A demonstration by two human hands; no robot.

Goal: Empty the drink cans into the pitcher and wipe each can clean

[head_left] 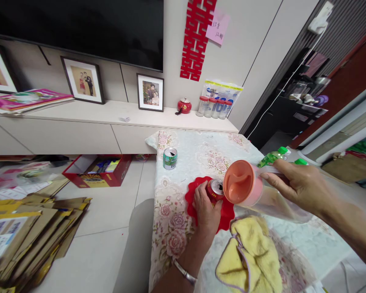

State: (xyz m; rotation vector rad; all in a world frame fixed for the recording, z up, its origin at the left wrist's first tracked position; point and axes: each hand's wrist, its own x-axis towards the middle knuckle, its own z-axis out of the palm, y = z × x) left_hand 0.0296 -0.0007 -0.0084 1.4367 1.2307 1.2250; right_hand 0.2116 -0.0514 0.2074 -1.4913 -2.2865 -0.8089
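Observation:
My left hand (205, 207) is wrapped round a red drink can (216, 188), which stands upright on a red scalloped mat (225, 219). The can's top is open. In my right hand (295, 185) is the handle of a clear plastic pitcher (271, 201) with an orange-pink lid (239, 182). The pitcher is tipped on its side, its lid end right beside the can's top. Whether liquid runs between them I cannot tell. A crumpled yellow cloth (256, 252) lies just below the pitcher.
A green can (170, 158) stands near the left edge of the flowered tablecloth (173, 215). Bottles with green caps (282, 150) are behind my right hand. Glass jars (212, 108) and a red pot (184, 106) line the cabinet. Flattened cardboard (39, 228) and a red box (97, 175) lie on the floor.

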